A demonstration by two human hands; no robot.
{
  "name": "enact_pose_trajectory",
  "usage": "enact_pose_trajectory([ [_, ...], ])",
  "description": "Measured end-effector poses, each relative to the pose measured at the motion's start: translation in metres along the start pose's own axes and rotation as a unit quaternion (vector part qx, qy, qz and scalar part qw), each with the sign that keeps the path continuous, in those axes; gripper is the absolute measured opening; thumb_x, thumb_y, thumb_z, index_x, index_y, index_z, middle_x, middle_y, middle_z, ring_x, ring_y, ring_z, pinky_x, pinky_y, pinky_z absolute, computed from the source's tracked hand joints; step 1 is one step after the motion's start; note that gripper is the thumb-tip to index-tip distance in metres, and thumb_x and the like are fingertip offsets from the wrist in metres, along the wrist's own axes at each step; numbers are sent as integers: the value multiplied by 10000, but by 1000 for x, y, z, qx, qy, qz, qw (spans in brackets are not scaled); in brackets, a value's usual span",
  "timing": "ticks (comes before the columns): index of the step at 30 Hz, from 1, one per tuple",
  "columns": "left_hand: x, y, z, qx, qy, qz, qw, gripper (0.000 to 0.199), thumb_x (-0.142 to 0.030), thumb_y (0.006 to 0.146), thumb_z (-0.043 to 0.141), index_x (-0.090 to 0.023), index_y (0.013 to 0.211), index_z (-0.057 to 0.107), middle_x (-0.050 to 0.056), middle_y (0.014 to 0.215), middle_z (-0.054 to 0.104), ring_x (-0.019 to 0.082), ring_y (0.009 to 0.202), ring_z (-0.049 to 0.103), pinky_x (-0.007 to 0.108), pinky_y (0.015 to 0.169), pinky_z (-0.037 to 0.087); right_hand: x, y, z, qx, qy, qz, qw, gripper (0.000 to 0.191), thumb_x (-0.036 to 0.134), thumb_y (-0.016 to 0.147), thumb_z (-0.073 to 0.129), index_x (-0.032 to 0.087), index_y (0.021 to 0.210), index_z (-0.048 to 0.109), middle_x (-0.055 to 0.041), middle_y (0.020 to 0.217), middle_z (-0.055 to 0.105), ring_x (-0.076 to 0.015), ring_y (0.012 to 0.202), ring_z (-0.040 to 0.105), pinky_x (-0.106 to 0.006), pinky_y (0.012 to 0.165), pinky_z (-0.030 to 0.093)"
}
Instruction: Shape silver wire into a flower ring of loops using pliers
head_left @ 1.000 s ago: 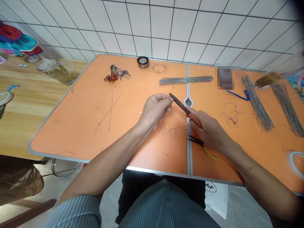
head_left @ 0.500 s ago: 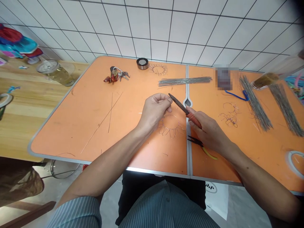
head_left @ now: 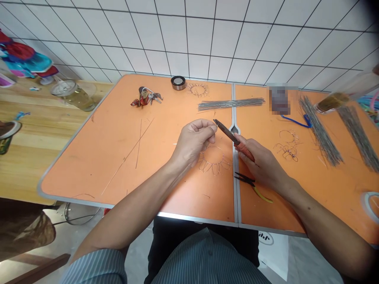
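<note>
My right hand (head_left: pixel 257 159) is closed round the red handles of dark-nosed pliers (head_left: pixel 227 132). The tip of the pliers points up and left, at the fingertips of my left hand (head_left: pixel 195 138). Those fingers are pinched together; whatever they hold is too small to make out. Below the hands a wire ring with looped petals (head_left: pixel 215 167) lies on the orange table (head_left: pixel 177 197). Yellow-handled pliers (head_left: pixel 245 179) rest under my right hand, across the table's seam.
A wire bundle (head_left: pixel 231 103), black tape (head_left: pixel 178 83), keys (head_left: pixel 146 96) and another wire ring (head_left: pixel 197 90) lie at the back. Two wire bundles (head_left: pixel 321 132) (head_left: pixel 358 138) and small wire shapes (head_left: pixel 287 150) are on the right. Loose wires (head_left: pixel 127 156) cross on the left.
The whole view has shifted slightly, with the table a little lower in the picture. Both hands keep nearly the same pose, the pliers' tip still at my left fingertips.
</note>
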State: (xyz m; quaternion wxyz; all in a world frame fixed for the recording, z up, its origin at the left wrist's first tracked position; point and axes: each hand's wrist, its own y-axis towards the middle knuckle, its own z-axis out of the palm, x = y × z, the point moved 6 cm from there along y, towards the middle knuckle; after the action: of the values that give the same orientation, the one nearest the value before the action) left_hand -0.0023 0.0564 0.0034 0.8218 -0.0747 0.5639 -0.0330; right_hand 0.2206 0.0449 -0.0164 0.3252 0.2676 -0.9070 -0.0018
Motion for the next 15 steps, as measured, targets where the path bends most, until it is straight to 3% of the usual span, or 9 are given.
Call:
enact_pose_trajectory([
  [15, 4, 0, -3, -20, 15, -4, 1000, 145, -252, 812, 793, -192, 786, 663, -60, 565, 525, 48, 451, 300, 212, 442, 183, 0, -3, -1, -41, -74, -67, 994, 543, 241, 1143, 519, 221, 1685, 527, -104, 1109, 747, -276, 1021, 745, -409, 843, 609],
])
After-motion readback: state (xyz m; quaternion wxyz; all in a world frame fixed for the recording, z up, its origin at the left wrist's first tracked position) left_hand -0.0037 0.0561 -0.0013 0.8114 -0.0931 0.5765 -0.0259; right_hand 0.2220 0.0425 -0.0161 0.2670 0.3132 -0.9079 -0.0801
